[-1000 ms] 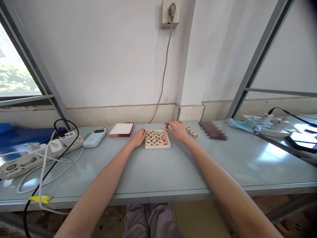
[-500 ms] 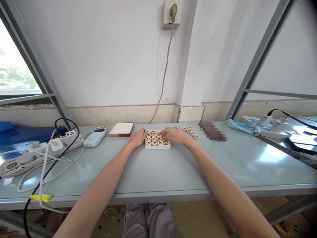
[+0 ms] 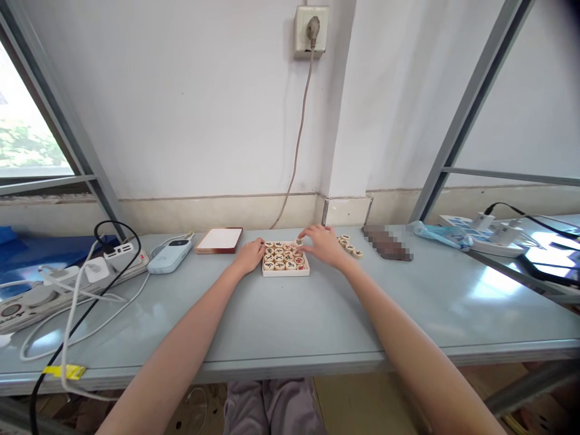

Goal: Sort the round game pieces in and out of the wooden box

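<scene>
Pale blue device [image 3: 170,257] at left, then a shallow lid [image 3: 219,240]; left hand [image 3: 249,256] against the left wall of the white box [image 3: 286,273] on the tabletop [image 3: 290,320], its grip impossible to read; marked discs [image 3: 280,257] sit in rows inside; right hand [image 3: 321,243] at the far right corner, thumb and fingertips around one disc [image 3: 299,241], clamped or not I can't tell; loose discs [image 3: 348,246] just beyond.

Loose discs [image 3: 348,248] lie right of the box [image 3: 286,273].

White box [image 3: 286,273] lying flat, round pieces [image 3: 279,266] inside (characters black, red).
</scene>
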{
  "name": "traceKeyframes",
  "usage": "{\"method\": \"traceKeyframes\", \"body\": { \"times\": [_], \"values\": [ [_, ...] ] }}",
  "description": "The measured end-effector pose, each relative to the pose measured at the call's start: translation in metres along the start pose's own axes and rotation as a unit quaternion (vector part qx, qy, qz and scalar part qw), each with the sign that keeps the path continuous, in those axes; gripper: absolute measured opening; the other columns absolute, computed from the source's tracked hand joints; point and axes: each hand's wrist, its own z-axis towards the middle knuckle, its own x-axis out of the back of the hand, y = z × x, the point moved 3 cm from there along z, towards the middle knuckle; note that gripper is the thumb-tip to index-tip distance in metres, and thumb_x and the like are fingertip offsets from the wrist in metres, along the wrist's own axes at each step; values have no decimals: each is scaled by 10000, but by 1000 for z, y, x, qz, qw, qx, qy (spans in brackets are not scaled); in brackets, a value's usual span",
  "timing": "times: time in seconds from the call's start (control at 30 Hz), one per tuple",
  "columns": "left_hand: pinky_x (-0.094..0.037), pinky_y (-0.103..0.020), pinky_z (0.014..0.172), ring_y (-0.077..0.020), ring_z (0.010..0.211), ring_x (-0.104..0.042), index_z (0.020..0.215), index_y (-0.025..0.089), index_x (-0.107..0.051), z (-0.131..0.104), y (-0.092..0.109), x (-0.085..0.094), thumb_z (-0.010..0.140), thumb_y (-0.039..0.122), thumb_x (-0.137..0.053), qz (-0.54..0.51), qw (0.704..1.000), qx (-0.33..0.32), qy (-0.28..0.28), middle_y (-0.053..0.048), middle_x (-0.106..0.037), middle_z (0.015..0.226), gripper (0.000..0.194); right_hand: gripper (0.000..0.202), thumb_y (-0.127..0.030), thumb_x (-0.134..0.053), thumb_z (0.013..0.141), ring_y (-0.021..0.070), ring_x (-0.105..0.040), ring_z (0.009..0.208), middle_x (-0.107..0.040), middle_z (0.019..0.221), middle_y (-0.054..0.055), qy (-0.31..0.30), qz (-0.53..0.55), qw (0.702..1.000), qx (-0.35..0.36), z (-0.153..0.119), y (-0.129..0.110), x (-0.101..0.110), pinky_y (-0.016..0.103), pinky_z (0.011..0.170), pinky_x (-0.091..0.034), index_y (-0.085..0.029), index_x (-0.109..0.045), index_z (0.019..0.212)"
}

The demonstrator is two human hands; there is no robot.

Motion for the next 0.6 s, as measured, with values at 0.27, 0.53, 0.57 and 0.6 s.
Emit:
{"method": "traceKeyframes", "body": {
  "times": [0.27,0.53,0.57,0.6],
  "values": [
    [-404,-308,756,-227,949,-575,1091,164,-506,1,0,0,912,342,-251,-4,1000,4,-7,-104,-638,1024,359,326,-390,-479,803,299,-400,1119,-536,1155,130,-114,-107,962,-223,-25,88,2,503,872,-294,-197,-578,1046],
    [-401,-320,755,-238,942,-578,1087,162,-509,0,0,1,910,327,-250,-2,1000,0,-4,-107,-642,1011,354,515,-201,-406,811,270,-399,1154,-436,1327,119,12,-169,981,-92,-21,71,-7,553,966,-223,-215,-336,1320],
    [-402,-319,754,-238,941,-579,1091,160,-507,0,0,1,911,327,-249,-2,1000,0,-4,-108,-642,1011,356,524,-188,-367,828,268,-366,1198,-409,1361,94,-8,-165,983,-80,-21,71,-11,589,980,-180,-247,-303,1345],
    [-402,-319,753,-238,940,-579,1094,158,-506,0,0,0,912,327,-247,-2,1000,0,-4,-110,-641,1012,359,524,-178,-325,845,263,-333,1236,-391,1383,70,-36,-159,984,-75,-22,72,-16,621,986,-135,-275,-283,1358]
  ]
}}
